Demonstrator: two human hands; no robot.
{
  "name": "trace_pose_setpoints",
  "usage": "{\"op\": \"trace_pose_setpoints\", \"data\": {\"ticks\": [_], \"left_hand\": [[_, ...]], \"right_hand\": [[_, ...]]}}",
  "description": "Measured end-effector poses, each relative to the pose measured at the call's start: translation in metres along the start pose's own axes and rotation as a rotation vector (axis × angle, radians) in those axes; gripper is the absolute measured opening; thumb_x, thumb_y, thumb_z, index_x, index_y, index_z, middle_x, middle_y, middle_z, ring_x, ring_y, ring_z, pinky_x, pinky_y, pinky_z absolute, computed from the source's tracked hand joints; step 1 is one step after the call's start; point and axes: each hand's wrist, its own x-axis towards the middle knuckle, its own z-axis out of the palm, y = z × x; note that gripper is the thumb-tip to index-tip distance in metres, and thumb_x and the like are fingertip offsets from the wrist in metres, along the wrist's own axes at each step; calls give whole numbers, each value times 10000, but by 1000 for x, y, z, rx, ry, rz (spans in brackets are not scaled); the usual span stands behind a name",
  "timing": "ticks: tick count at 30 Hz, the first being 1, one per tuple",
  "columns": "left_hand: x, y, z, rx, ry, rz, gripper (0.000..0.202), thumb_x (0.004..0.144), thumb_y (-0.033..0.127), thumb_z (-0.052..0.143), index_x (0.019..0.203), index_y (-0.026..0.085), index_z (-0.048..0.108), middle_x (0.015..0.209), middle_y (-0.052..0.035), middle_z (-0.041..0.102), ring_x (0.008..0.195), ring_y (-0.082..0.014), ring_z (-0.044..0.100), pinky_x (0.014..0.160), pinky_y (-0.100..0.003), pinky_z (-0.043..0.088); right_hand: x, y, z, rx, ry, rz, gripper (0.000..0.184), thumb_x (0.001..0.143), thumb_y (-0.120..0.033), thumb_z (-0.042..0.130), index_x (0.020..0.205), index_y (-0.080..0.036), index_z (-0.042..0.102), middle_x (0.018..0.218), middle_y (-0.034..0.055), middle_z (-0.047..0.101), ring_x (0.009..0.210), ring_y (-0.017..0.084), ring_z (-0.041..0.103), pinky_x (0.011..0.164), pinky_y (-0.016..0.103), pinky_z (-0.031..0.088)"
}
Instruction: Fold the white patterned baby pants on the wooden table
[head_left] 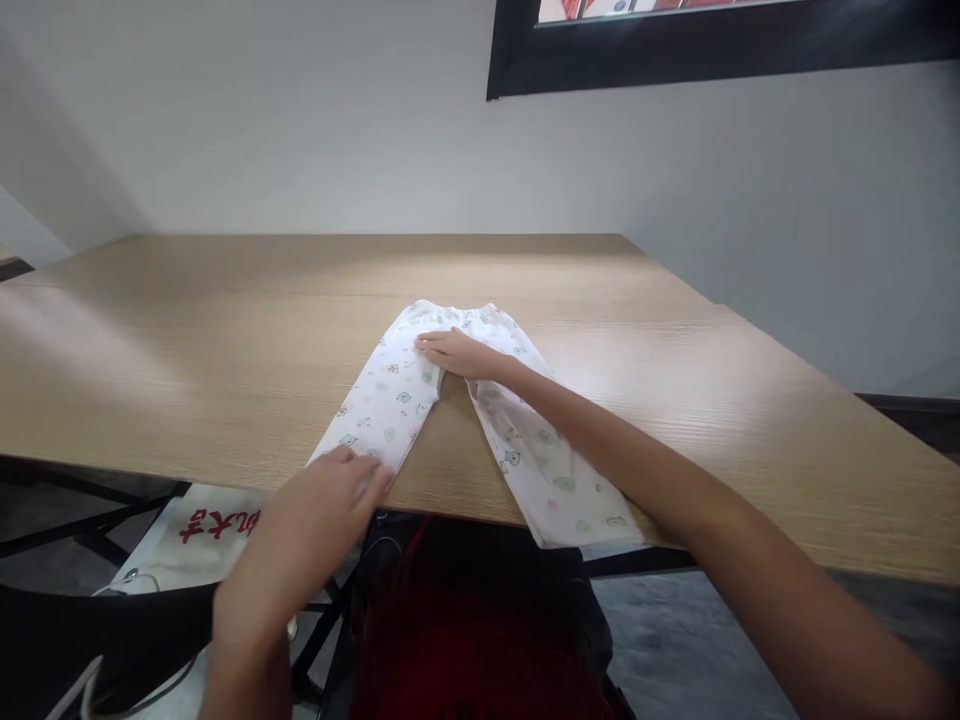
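A pair of white children's trousers (397, 385) with small green, pink and dark prints lies spread on the wooden table. Its gathered waistband points away from me, and both legs come toward the near edge, set apart in a V. My right hand (454, 352) rests flat across the upper part near the crotch, fingers stretched out to the left. The right forearm crosses over the right leg, whose hem reaches the table's edge. At the lower end of the left leg is my left hand (337, 495), slightly blurred, fingers loosely extended over the cloth and covering the hem.
The wooden table (225, 330) reaches back to a pale wall (337, 120). A dark-framed window (637, 55) is at the upper right. Below the near edge hang a white bag with red characters (217, 525) and dark metal table legs (97, 520).
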Motion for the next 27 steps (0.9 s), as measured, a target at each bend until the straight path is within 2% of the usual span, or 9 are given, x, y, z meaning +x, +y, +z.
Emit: {"op": "trace_pose_setpoints", "data": {"ticks": [2, 4, 6, 8, 13, 17, 20, 24, 27], "left_hand": [[0, 38, 6, -76, 48, -6, 286, 913, 238, 331, 961, 199, 611, 954, -81, 604, 912, -249, 547, 804, -382, 446], [15, 80, 19, -228, 89, 215, 222, 900, 291, 420, 1022, 223, 593, 1008, -65, 590, 933, -234, 539, 841, -357, 447], [36, 116, 35, -278, 135, 455, 300, 842, 389, 541, 1091, 224, 574, 1046, -79, 573, 956, -254, 530, 863, -362, 445], [53, 140, 54, -264, 163, 533, 389, 795, 376, 608, 1140, 206, 548, 1014, -94, 569, 943, -278, 535, 824, -367, 464], [64, 149, 80, -270, 177, 575, 293, 755, 116, 517, 1021, 222, 578, 933, -78, 573, 906, -294, 542, 757, -404, 484], [59, 137, 72, -338, 121, 598, 269, 770, 79, 399, 890, 242, 576, 826, -50, 575, 805, -242, 557, 745, -377, 491], [47, 120, 52, -580, 284, 404, 213, 800, 129, 396, 929, 241, 523, 809, -35, 578, 751, -191, 562, 681, -300, 498], [17, 77, 21, -767, 735, -245, 116, 817, 238, 457, 929, 237, 426, 717, 18, 528, 526, -113, 488, 440, -202, 391], [-2, 34, 7, -655, 745, -608, 175, 792, 260, 481, 958, 235, 430, 562, 65, 441, 438, -112, 428, 411, -196, 334]], "right_hand": [[-5, 12, -13, 36, 65, 128, 339, 919, -238, 342, 1126, -205, 607, 1363, 53, 413, 1229, 234, 386, 1021, 395, 317], [-13, 24, -29, 22, 166, 370, 323, 874, -218, 426, 1150, -179, 589, 1353, 87, 414, 1223, 270, 381, 984, 388, 356], [-24, 35, -43, -8, 230, 606, 355, 820, -193, 499, 1161, -122, 567, 1269, 165, 475, 1179, 339, 408, 942, 451, 370], [-34, 45, -53, 1, 224, 755, 330, 756, -160, 553, 1073, -72, 592, 1076, 216, 572, 1060, 387, 489, 845, 482, 413], [-44, 58, -59, 165, 213, 897, 90, 650, -106, 616, 724, -145, 582, 649, 85, 573, 712, 272, 578, 609, 346, 445], [-43, 53, -63, 394, 202, 956, 252, 640, -76, 594, 504, -196, 420, 424, -12, 376, 470, 159, 449, 483, 302, 400], [-39, 43, -73, 572, 228, 896, 240, 713, -106, 535, 533, -202, 409, 465, -9, 398, 483, 138, 446, 498, 283, 436], [-10, 22, -81, 885, 349, 772, 269, 819, -139, 448, 578, -214, 355, 492, -16, 383, 499, 115, 448, 495, 225, 450], [28, 1, -70, 1006, 388, 757, 311, 860, -116, 439, 593, -216, 315, 472, -45, 325, 456, 85, 411, 466, 179, 433]]}}
